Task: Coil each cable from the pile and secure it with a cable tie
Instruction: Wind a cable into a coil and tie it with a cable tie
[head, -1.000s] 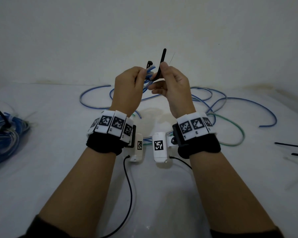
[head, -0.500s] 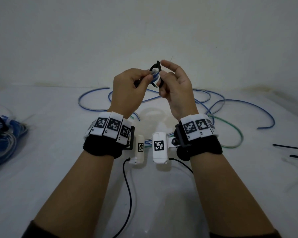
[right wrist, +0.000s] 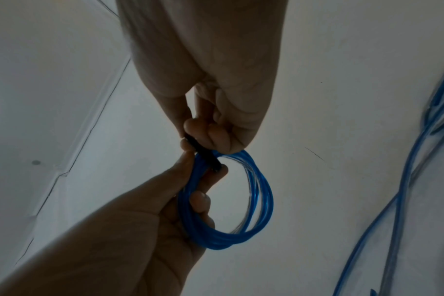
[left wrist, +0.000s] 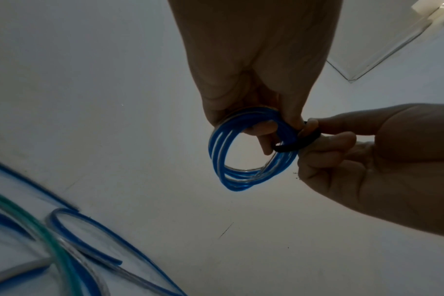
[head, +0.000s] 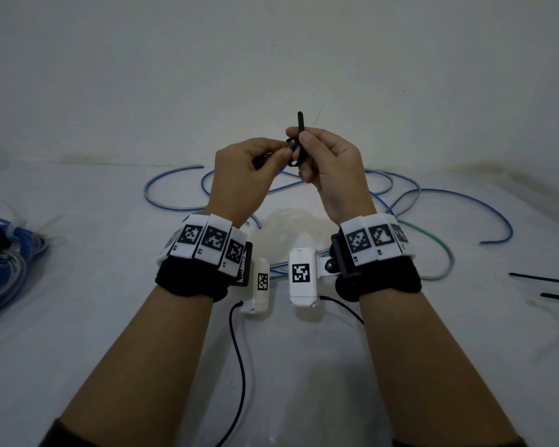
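Note:
Both hands are raised above the white table [head: 78, 317], close together. My left hand [head: 271, 154] pinches a small coil of blue cable [left wrist: 243, 158] at its top edge; the same coil [right wrist: 254, 202] hangs as a ring of several turns. A black cable tie [head: 299, 137] is looped round the coil, its free end sticking straight up. My right hand [head: 304, 140] pinches that tie [left wrist: 294, 143] between thumb and forefinger, right beside the left fingertips. The tie [right wrist: 205, 156] crosses the strands where the two hands meet.
Loose blue cables [head: 433, 201] and a green one [head: 446, 253] sprawl across the table behind the hands. A tied blue bundle [head: 4, 262] lies at the left edge. Spare black ties [head: 549, 285] lie at the right. A wall stands behind the table.
The tie was a small closed loop between the hands half a second ago; now its free end points straight up, pinched by my right hand. Both hands stay nearly in place.

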A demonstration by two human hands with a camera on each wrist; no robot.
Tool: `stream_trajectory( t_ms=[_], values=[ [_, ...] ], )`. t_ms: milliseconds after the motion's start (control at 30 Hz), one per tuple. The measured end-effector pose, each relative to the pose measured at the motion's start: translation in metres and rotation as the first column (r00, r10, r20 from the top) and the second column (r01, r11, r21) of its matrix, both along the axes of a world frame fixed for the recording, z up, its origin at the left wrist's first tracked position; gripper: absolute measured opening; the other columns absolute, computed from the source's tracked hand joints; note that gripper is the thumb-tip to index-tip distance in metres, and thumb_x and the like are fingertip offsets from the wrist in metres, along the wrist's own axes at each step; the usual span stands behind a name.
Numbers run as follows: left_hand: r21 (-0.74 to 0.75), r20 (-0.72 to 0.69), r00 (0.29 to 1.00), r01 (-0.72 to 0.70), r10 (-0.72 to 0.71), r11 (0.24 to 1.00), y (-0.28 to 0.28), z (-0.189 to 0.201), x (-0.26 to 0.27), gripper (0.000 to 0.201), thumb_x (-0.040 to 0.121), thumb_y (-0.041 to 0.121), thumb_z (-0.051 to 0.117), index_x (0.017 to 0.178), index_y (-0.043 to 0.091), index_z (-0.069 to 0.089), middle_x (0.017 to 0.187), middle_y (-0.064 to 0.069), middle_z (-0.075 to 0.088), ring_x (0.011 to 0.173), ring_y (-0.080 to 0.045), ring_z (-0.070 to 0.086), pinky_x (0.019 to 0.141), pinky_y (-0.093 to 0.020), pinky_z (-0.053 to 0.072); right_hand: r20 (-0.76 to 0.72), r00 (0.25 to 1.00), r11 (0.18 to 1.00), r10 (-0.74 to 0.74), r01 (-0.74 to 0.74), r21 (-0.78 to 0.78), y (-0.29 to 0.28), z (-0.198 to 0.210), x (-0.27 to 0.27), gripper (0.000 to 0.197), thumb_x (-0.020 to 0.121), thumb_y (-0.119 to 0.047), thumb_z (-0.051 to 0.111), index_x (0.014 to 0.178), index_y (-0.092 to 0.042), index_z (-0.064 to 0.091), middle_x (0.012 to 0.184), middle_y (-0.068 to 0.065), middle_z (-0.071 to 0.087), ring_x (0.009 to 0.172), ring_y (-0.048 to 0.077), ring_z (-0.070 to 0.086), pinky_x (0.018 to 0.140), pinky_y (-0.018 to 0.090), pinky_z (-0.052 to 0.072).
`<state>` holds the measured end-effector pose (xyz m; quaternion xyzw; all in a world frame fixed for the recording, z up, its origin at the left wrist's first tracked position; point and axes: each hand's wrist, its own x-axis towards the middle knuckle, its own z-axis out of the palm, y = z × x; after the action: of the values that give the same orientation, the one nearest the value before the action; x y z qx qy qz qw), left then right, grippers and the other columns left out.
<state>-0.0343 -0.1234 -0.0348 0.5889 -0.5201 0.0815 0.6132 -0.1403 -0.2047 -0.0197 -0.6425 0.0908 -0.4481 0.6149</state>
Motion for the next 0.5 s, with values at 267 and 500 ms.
stream_trajectory(
  t_ms=[267, 500],
  values=[
    [-0.014, -0.105, 0.994, -0.012, 0.010, 1.000, -0.0001, 0.0006, 0.0002, 0.014, 0.085, 0.017, 0.067, 0.092, 0.006, 0.068, 0.086, -0.002, 0.070, 0.078, -0.004, 0.066, 0.073, -0.015, 0.052, 0.003, 1.000, 1.000, 0.020, -0.020, 0.012, 0.0001, -0.0019, 0.0010, 0.022, 0.098, -0.007, 0.044, 0.101, -0.008, 0.066, 0.068, 0.002, 0.057, 0.050, 0.011, 0.039, 0.054, 0.024, 0.034],
    [0.018, -0.111, 0.994, 0.021, -0.019, 1.000, 0.0025, 0.0035, 0.0033, 0.023, 0.087, 0.013, 0.063, 0.109, 0.013, 0.059, 0.084, 0.008, 0.067, 0.084, -0.004, 0.066, 0.079, -0.020, 0.052, 0.007, 0.999, 0.998, 0.052, -0.052, 0.029, 0.0026, -0.0020, 0.0024, 0.021, 0.098, -0.007, 0.043, 0.100, -0.009, 0.065, 0.069, 0.002, 0.054, 0.052, 0.012, 0.040, 0.055, 0.024, 0.034]
  ],
)
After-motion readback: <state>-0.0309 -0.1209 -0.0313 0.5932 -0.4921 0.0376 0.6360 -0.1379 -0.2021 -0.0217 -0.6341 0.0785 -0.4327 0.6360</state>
